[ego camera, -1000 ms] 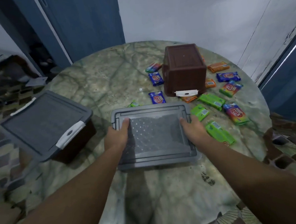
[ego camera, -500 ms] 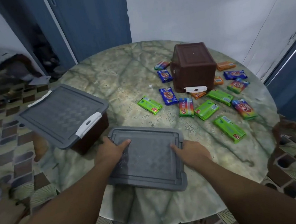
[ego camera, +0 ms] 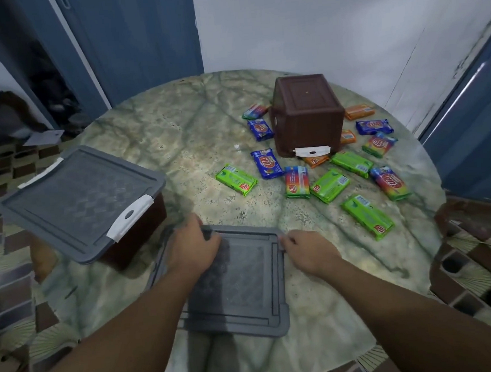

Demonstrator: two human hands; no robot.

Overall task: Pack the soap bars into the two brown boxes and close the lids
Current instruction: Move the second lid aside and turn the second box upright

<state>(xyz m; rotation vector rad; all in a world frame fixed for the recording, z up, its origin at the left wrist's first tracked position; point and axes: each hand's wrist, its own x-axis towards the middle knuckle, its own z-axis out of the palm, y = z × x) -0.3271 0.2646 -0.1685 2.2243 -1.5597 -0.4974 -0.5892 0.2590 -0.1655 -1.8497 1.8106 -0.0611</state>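
Hands: left and right grip on loose grey lid, fingertips partly hidden.

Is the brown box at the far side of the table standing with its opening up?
No, the brown box stands upside down, its base on top.

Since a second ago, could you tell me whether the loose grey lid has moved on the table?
Yes. The loose grey lid has come toward the person, away from the upturned brown box and soap bars.
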